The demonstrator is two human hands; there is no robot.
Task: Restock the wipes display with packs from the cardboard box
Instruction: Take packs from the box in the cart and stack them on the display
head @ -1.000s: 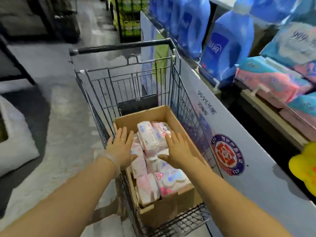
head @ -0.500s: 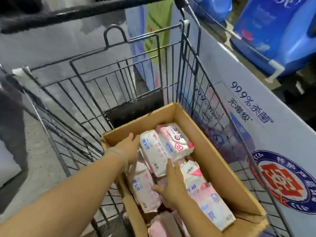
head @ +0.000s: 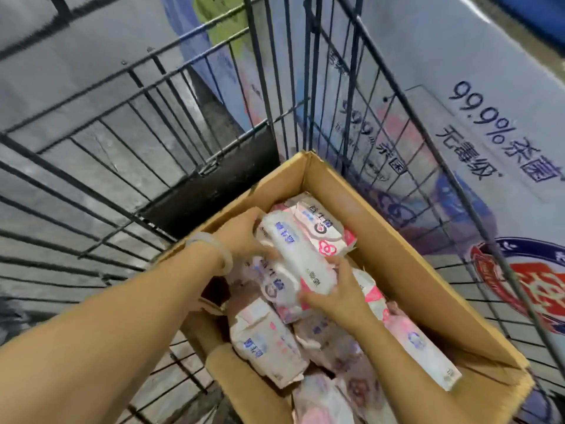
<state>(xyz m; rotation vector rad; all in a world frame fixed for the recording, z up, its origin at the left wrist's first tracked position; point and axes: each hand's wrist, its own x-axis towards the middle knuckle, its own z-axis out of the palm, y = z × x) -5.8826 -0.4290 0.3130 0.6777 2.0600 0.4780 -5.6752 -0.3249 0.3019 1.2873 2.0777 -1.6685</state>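
Observation:
An open cardboard box (head: 397, 249) sits inside a wire shopping cart and holds several pink-and-white wipes packs. My left hand (head: 244, 237) grips the far left end of a white wipes pack (head: 293, 252) lying on top of the pile. My right hand (head: 336, 295) curls its fingers round the near end of the same pack. A second pack (head: 324, 231) with a pink flower mark lies right beside it. More packs (head: 266, 341) lie loose lower in the box.
The wire cart (head: 171, 123) walls the box on the left and far side. A white display panel (head: 504, 123) printed "99.9%" stands close on the right. Grey floor shows through the cart bars.
I have leaned in closer over the box. Both hands went from hovering above the packs to closing on the ends of the top white pack.

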